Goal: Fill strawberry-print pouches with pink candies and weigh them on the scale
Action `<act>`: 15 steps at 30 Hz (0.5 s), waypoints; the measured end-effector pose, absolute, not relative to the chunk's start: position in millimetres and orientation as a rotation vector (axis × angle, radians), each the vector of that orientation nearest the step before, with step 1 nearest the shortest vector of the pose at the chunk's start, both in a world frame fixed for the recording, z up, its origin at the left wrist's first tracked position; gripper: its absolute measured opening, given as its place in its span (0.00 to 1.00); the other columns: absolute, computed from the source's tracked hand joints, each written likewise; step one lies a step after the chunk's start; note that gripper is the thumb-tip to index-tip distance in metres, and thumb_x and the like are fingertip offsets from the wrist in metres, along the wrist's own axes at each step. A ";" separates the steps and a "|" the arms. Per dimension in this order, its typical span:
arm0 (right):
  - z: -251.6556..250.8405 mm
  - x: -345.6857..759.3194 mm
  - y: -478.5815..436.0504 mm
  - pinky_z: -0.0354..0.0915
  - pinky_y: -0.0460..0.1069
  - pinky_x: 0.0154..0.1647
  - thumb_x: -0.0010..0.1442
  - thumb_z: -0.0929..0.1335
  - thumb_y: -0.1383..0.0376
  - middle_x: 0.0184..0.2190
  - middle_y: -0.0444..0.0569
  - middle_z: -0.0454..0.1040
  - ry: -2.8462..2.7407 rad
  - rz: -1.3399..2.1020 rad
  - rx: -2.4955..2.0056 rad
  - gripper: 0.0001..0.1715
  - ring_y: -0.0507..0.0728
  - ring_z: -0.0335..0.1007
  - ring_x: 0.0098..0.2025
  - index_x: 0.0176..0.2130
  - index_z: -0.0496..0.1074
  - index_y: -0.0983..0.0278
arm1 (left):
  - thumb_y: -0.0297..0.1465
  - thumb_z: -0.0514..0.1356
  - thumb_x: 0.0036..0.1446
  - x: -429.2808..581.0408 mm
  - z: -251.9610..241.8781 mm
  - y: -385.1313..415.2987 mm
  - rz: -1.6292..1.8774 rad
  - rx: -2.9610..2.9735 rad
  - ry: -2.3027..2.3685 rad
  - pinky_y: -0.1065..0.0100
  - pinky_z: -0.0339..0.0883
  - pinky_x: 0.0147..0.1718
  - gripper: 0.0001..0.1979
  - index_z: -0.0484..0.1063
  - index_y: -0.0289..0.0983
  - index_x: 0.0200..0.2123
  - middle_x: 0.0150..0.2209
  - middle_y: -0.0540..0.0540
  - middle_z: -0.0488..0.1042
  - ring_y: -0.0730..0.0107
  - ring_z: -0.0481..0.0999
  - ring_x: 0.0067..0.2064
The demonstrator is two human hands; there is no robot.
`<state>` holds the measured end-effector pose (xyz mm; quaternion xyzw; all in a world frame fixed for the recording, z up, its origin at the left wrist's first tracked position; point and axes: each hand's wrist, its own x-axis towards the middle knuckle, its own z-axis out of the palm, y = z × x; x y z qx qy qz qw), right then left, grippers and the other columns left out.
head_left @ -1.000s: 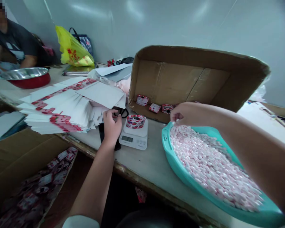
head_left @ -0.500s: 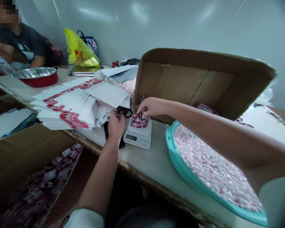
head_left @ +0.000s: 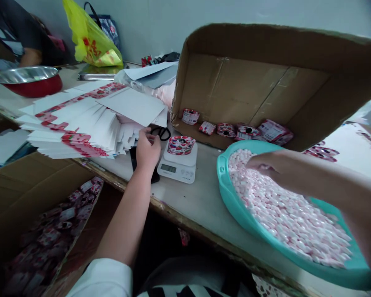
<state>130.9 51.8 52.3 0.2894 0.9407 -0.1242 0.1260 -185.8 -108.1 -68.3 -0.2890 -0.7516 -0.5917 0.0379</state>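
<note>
My left hand (head_left: 148,147) rests at the table's edge, fingers loosely bent and apart with nothing seen in them. It is beside black-handled scissors (head_left: 162,133) and over a dark flat object (head_left: 155,176). A small strawberry-printed box (head_left: 181,145) stands on a white digital scale (head_left: 177,170). My right hand (head_left: 262,161) is low over pink-and-white wrapped candies (head_left: 284,214) in a teal basin (head_left: 235,218). Motion blur and the hand's angle hide its fingers.
A tipped cardboard carton (head_left: 235,82) holds several printed boxes (head_left: 225,130) behind the scale. Stacked flat cartons (head_left: 89,123) lie left. Below, another carton (head_left: 18,185) contains many printed boxes. A red bowl (head_left: 31,84), a yellow bag (head_left: 92,41) and a seated person (head_left: 15,37) are farther back.
My right hand has left the printed box on the scale and moved right to the candies in the basin. My left hand stays by the scissors. The view has tilted down slightly.
</note>
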 end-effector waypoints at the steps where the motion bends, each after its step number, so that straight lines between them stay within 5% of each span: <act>1: 45.4 140.3 51.4 0.71 0.59 0.42 0.54 0.62 0.64 0.42 0.52 0.79 2.691 -0.448 0.898 0.20 0.67 0.75 0.43 0.43 0.77 0.54 | 0.32 0.60 0.57 -185.8 -68.7 -107.5 -1.808 -0.900 -2.306 0.63 0.67 0.35 0.16 0.66 0.36 0.49 0.36 0.46 0.74 0.65 0.74 0.33; 8: 33.1 146.7 42.9 0.69 0.62 0.54 0.55 0.62 0.57 0.56 0.57 0.71 2.667 -0.505 0.815 0.28 0.70 0.70 0.54 0.54 0.71 0.55 | 0.30 0.59 0.56 -184.7 -67.6 -104.3 -1.822 -1.003 -2.302 0.66 0.68 0.35 0.10 0.70 0.36 0.42 0.34 0.47 0.74 0.68 0.73 0.33; 15: 39.4 146.2 44.1 0.69 0.58 0.46 0.56 0.63 0.60 0.48 0.54 0.77 2.707 -0.461 0.747 0.17 0.66 0.73 0.46 0.43 0.75 0.56 | 0.32 0.59 0.56 -181.8 -65.1 -105.0 -1.840 -1.063 -2.273 0.66 0.69 0.37 0.08 0.72 0.37 0.39 0.34 0.48 0.74 0.68 0.74 0.34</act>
